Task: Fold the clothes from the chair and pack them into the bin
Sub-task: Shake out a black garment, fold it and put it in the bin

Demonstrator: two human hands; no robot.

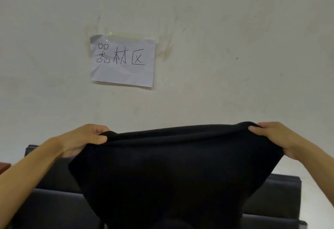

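A black garment [171, 171] hangs spread in front of me, held up by its top edge. My left hand [85, 139] pinches the garment's upper left corner, thumb on the near side. My right hand [274, 138] grips the upper right corner the same way. The cloth drapes down out of the bottom of the view and hides most of the dark chair [54, 192] behind it. No bin is in view.
A pale stained wall fills the upper view, with a taped paper sign [123, 60] bearing handwritten characters. The dark chair's backrest [282, 190] shows to the right of the cloth. A reddish-brown edge [3, 167] sits at the far left.
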